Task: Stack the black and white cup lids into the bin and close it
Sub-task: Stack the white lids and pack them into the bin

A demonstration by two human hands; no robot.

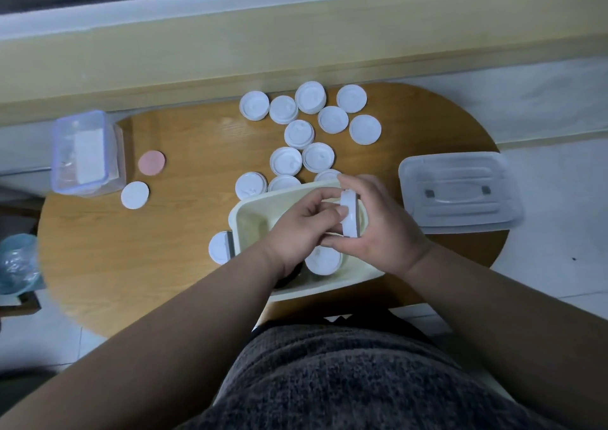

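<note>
A cream bin (250,214) sits at the near middle of the wooden table. Both hands hover over it and grip a short stack of white lids (349,213) held on edge. My right hand (378,229) wraps the stack from the right; my left hand (301,229) pinches it from the left. Inside the bin lies a white lid (324,260), and something black (289,278) shows under my left wrist. Several loose white lids (311,130) are scattered behind the bin. The clear bin cover (457,192) rests at the right.
A clear lidded box (84,153) stands at the table's left end, with a pink disc (151,162) and a white disc (135,195) beside it. One white lid (219,247) leans at the bin's left side. A plastic bag (16,262) lies off the table, far left.
</note>
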